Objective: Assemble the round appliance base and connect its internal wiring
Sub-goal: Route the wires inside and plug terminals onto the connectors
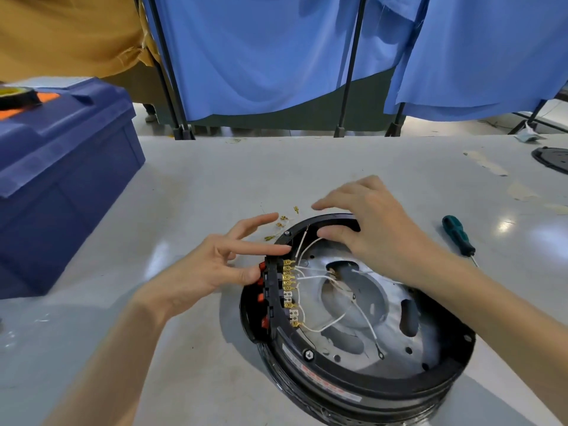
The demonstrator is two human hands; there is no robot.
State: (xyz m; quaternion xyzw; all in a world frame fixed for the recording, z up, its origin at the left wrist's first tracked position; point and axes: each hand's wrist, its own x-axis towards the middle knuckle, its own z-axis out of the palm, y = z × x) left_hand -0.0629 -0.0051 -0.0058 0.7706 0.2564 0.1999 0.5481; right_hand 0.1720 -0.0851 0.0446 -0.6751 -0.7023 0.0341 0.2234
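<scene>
The base (353,392) is lying open side up on the bench (184,186), near the front edge and right of the middle. The left hand (209,269) is reaching in with fingers spread and straight, gripping nothing. Its thumb is touching the switch block (270,290) on the base's left side, and its forefinger is pointing at the rim just above the terminals (289,284). The right hand (368,229) is resting open on the far rim, fingers nearly straight, thumb lying just inside.

The base is looking rigid and fairly weighty, a hard black ring around a metal plate (396,342), so the rim is probably the safe place to hold it. The wires (332,324) are thin and limp. They are best taken at the connector, since the small gold terminals would likely bend or pull off.

The base is carrying the plate, the wires and the terminal row. One wire is ending free in a ring lug (381,355). Loose terminals (282,222) are lying just beyond the far rim, and a screwdriver (458,235) is lying to the right. At the left edge a box (61,179) is sitting with its lid shut and its contents hidden, a tape roll (18,98) on top.
</scene>
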